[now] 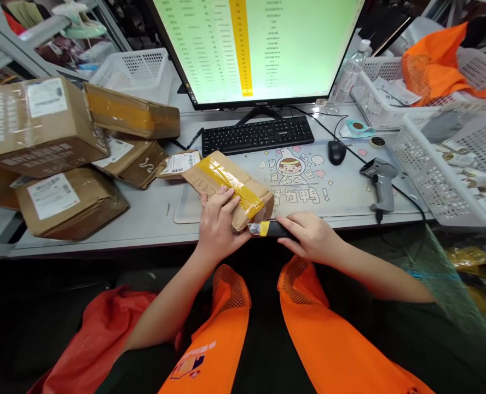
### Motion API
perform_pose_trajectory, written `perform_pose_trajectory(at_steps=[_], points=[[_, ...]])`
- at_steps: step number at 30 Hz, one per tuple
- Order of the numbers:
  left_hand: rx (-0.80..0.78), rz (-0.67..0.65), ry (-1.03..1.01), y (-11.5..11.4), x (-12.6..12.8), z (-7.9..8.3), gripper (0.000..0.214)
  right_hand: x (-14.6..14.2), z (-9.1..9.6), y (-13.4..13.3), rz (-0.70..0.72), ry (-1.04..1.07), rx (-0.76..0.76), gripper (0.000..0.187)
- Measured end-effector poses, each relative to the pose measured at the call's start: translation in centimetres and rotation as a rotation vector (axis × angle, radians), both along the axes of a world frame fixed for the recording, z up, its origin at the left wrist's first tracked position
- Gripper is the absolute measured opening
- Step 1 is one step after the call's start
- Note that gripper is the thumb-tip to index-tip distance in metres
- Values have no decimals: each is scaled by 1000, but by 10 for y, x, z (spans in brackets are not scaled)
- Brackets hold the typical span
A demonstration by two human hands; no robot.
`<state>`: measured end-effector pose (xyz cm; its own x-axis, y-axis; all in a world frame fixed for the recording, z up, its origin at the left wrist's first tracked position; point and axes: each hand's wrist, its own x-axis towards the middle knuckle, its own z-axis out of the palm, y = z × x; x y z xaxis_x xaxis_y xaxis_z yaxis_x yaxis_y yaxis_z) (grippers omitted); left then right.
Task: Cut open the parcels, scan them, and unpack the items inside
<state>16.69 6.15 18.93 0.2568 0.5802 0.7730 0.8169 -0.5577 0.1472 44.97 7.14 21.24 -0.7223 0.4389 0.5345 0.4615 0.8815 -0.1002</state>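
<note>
A small cardboard box with yellow packing tape and handwritten marks lies tilted at the desk's front edge. My left hand presses on its near side, fingers over the top and thumb along the lower edge. In my right hand is a knife with a black handle and a yellow band close to its front end. That front end touches the box's right lower corner; the blade itself cannot be made out.
Several taped parcels are piled at the left. Behind the box stand a keyboard and a monitor. To the right are a mouse, a barcode scanner, a tape roll, a water bottle and white baskets.
</note>
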Motion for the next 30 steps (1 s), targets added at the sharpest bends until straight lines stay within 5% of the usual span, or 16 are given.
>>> perform_pose_trajectory(at_steps=[25, 30], points=[[-13, -72, -15, -2, -7, 1, 57, -1, 2, 25, 58, 45, 59, 43], [-4, -83, -13, -1, -6, 0, 56, 21, -7, 41, -135, 34, 2, 45]])
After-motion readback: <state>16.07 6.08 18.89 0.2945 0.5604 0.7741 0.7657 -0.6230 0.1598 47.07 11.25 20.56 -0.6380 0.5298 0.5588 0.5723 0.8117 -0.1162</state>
